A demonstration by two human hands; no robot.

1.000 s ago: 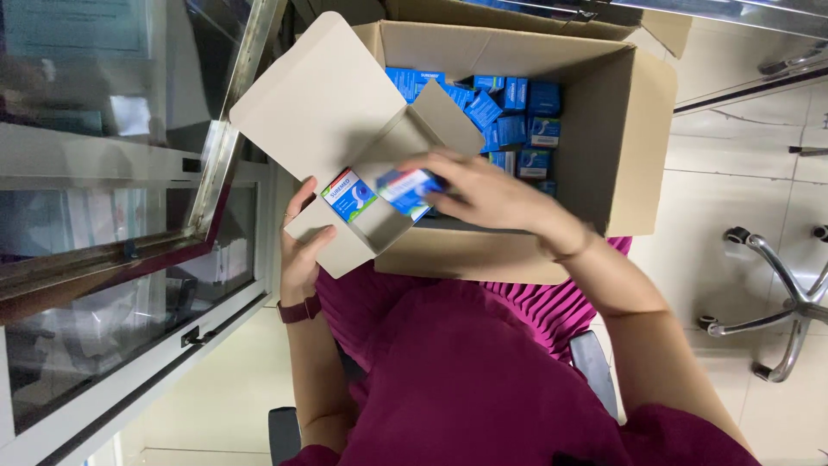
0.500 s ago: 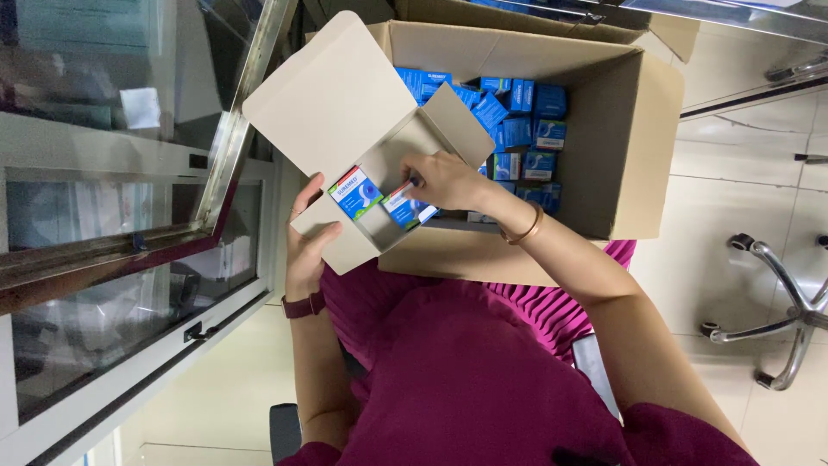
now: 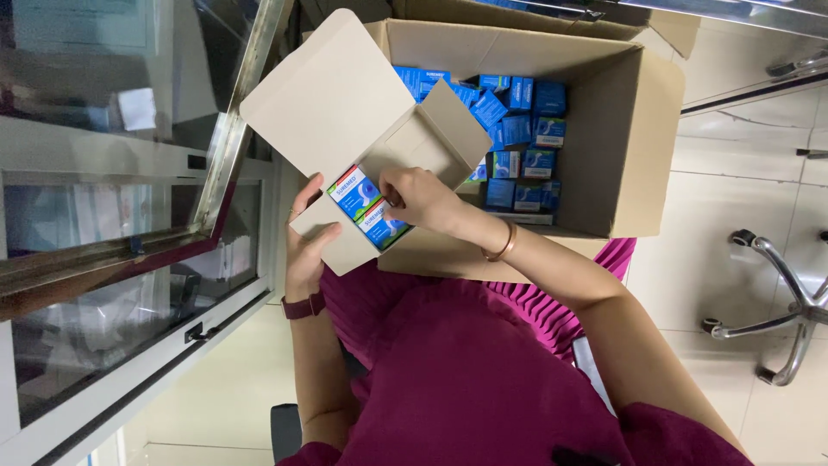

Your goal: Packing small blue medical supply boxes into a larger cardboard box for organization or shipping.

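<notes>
The left hand (image 3: 304,246) holds a small open carton (image 3: 345,129) from below, with the thumb on its front wall and the fingers closed around the near corner. This carton is grey-beige cardboard; its wide lid stands open to the far side and one side flap sticks up at the right.

Inside the carton lie two small blue packets side by side. The first blue packet (image 3: 352,191) is against the left wall. The second blue packet (image 3: 379,226) touches it and lies nearer to the person. The right hand (image 3: 420,200) rests on the second packet with its fingertips bent down onto the packet's edge; the fingers are together and press on it, but I cannot tell if they really pinch it. A thin bangle (image 3: 500,244) is on the right wrist, and a dark red watch strap (image 3: 300,307) is on the left wrist.

Just behind the small carton stands a big brown shipping box (image 3: 621,147), open on the lap, and many more blue packets (image 3: 517,129) are stacked in it. The raised side flap of the small carton hides some of them.

At the left is a glass cabinet with a metal frame (image 3: 129,216). At the right, on the pale tiled floor, the chrome base of a chair (image 3: 776,319) shows with its wheels.
</notes>
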